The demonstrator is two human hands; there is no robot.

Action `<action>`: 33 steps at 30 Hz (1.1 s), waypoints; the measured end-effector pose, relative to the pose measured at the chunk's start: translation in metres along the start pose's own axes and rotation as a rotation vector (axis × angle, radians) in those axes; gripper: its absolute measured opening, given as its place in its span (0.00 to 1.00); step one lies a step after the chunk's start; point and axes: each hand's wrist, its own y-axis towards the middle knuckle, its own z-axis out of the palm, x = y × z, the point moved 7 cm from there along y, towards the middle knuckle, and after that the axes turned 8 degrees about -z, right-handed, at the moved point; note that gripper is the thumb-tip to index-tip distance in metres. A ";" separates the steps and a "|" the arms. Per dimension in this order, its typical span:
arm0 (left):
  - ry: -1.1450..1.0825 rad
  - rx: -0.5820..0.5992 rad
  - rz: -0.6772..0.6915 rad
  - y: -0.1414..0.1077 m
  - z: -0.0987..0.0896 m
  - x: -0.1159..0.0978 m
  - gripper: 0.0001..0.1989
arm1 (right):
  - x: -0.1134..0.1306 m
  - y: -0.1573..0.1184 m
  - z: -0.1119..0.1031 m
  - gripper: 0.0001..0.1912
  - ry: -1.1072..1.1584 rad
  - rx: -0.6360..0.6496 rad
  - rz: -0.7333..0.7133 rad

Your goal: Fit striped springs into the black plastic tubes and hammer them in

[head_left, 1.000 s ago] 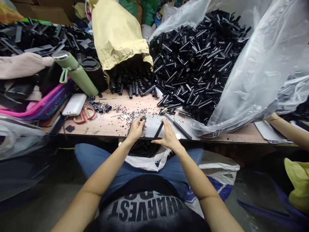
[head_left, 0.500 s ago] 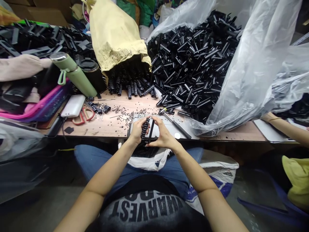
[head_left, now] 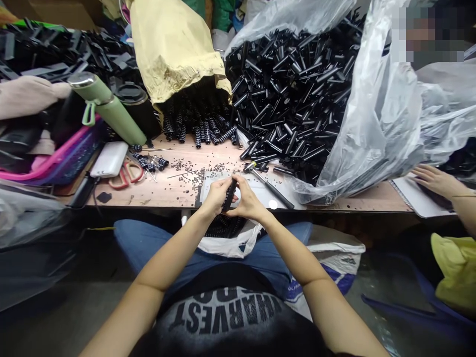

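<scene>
Just above my lap, at the table's front edge, my left hand (head_left: 215,197) is wrapped round a dark studded piece (head_left: 225,199). My right hand (head_left: 246,199) closes on a slim black strip (head_left: 231,195) from the right, its thumb low and fingertips high. Strip and studded piece lie against each other between my hands. Below them, more dark studded pieces (head_left: 223,227) fill an open white bag (head_left: 238,249) on my lap. A hammer (head_left: 273,189) lies on the table right of my hands.
Loose black parts (head_left: 286,99) are heaped behind, beside clear plastic (head_left: 390,114). A yellow sack (head_left: 178,49) holds studded rods. Left are red scissors (head_left: 126,176), a power bank (head_left: 109,159) and a green bottle (head_left: 111,111). At right, another person's hand (head_left: 435,181) reaches in.
My right hand has moved left, bringing the black strip from apart to against the studded piece. The other person's hand at right has come further into view.
</scene>
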 end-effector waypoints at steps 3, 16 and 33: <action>0.083 -0.006 0.011 0.008 -0.002 0.008 0.19 | -0.005 -0.001 0.004 0.55 -0.005 0.014 0.039; 1.511 -0.005 0.978 -0.001 0.008 0.030 0.20 | -0.078 -0.054 -0.061 0.20 -0.759 -0.060 0.628; 1.620 -0.107 0.972 -0.010 0.031 0.061 0.29 | 0.021 -0.085 -0.038 0.23 -0.393 0.022 0.527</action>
